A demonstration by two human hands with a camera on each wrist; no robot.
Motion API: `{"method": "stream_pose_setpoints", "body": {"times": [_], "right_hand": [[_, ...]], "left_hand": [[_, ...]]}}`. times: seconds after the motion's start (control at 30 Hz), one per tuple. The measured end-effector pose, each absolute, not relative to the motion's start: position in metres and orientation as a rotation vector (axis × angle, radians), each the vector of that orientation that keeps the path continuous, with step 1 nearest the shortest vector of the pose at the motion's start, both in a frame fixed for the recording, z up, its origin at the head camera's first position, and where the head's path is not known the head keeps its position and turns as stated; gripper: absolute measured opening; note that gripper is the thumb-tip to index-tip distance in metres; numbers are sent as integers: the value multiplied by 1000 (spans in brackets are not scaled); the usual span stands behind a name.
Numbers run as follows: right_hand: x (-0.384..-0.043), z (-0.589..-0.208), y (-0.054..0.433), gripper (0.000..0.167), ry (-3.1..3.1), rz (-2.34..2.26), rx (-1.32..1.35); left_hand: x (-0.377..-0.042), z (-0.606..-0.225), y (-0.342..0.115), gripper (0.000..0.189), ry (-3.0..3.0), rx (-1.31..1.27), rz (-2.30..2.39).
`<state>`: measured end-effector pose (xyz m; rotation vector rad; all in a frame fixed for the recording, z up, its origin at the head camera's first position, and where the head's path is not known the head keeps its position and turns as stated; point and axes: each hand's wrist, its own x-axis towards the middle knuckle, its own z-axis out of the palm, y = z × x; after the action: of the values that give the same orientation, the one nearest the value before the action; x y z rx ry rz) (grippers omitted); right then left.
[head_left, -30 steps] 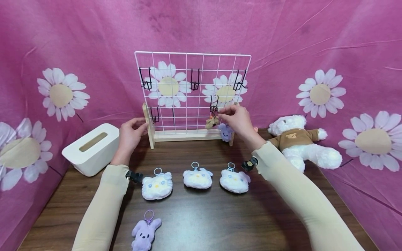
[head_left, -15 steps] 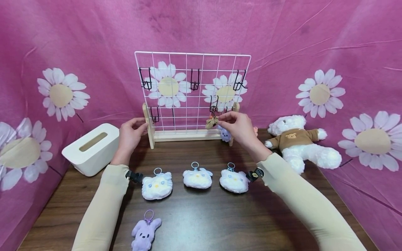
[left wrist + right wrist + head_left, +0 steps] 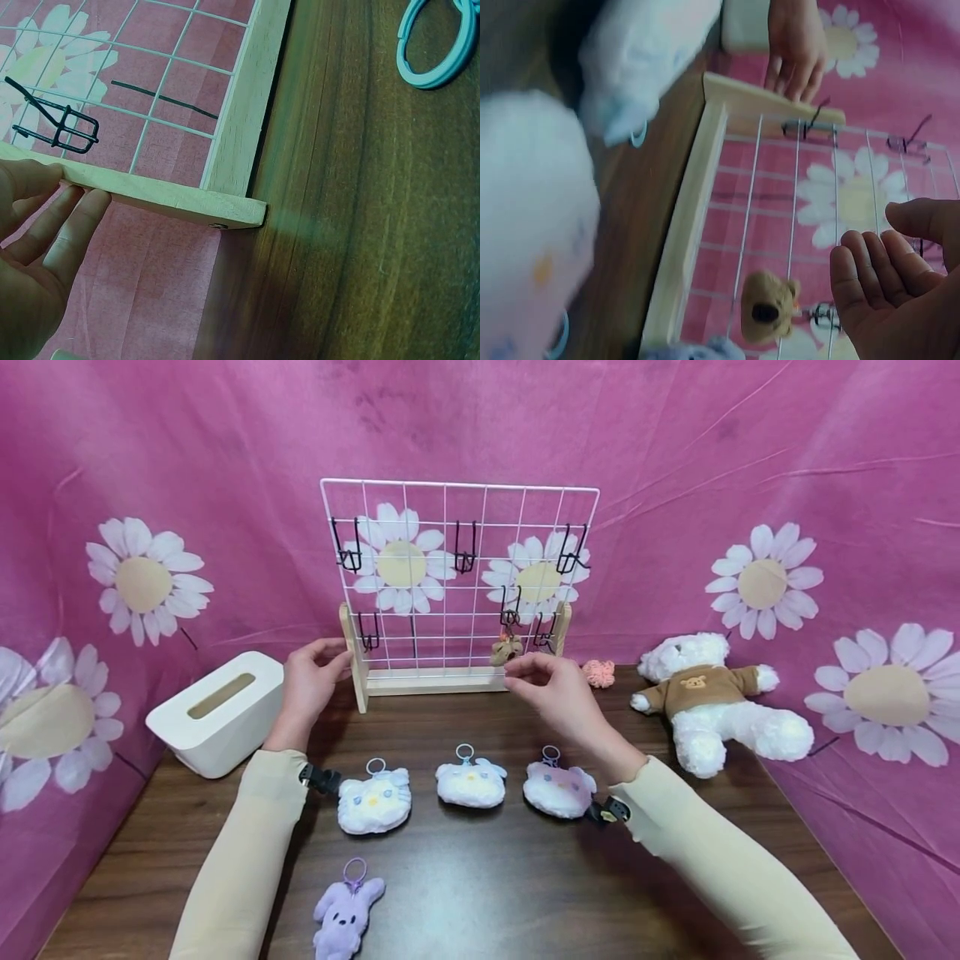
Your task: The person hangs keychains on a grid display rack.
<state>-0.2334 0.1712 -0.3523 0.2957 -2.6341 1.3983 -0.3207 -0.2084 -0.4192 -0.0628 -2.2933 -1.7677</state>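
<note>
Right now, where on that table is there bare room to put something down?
Bare wood lies between the wire rack and the row of three white plush heads, and right of the purple bunny along the table's near edge. It is crowded along that row and by the teddy bear.

The left hand [image 3: 311,681] touched the rack [image 3: 352,647]. The right hand [image 3: 551,689] hovered empty below a brown charm [image 3: 507,649] hanging on a hook [image 3: 511,607]. Three white plushes [image 3: 471,782] lay nearer.

right wrist view: plush heads [image 3: 532,225] blurred | left hand [image 3: 30,247] cut off by edge
</note>
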Motion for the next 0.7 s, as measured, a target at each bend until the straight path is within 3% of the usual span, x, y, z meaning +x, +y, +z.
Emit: {"method": "stream_pose_setpoints", "body": {"times": [0.7], "right_hand": [[-169, -393, 102, 13, -2736, 1630, 559]], "left_hand": [[-320, -418, -208, 37, -2284, -68, -1777]]}}
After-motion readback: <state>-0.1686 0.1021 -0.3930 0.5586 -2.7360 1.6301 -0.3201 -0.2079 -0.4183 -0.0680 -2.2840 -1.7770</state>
